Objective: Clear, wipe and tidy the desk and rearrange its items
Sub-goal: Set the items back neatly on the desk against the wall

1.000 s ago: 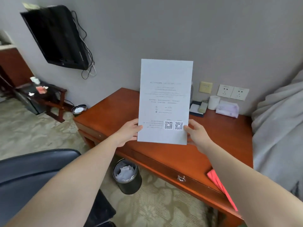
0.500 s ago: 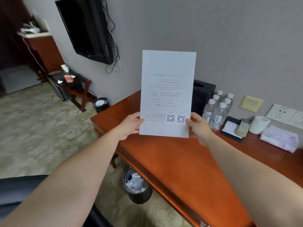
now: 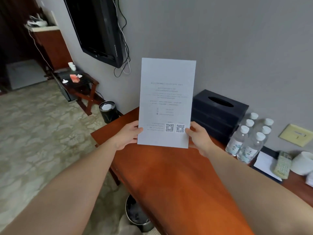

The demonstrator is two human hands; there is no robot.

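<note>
A white printed sheet (image 3: 166, 99) with two QR codes near its bottom stands upright in the air above the brown wooden desk (image 3: 177, 180). My left hand (image 3: 127, 134) pinches its lower left edge, and my right hand (image 3: 198, 136) pinches its lower right edge. Behind the sheet, against the wall, sits a black tissue box (image 3: 218, 114). Several water bottles (image 3: 249, 139) stand to the right of the box.
A notepad (image 3: 264, 163), a remote (image 3: 282, 167) and a white roll (image 3: 303, 163) lie at the desk's right. One bin (image 3: 137, 216) stands under the desk, another bin (image 3: 108, 111) by the wall. A TV (image 3: 96, 28) hangs at upper left above a small side table (image 3: 79, 83).
The view has swung left and closer to the desk. The tissue box and bottles have come into sight behind the sheet. Both hands keep their hold on the sheet.
</note>
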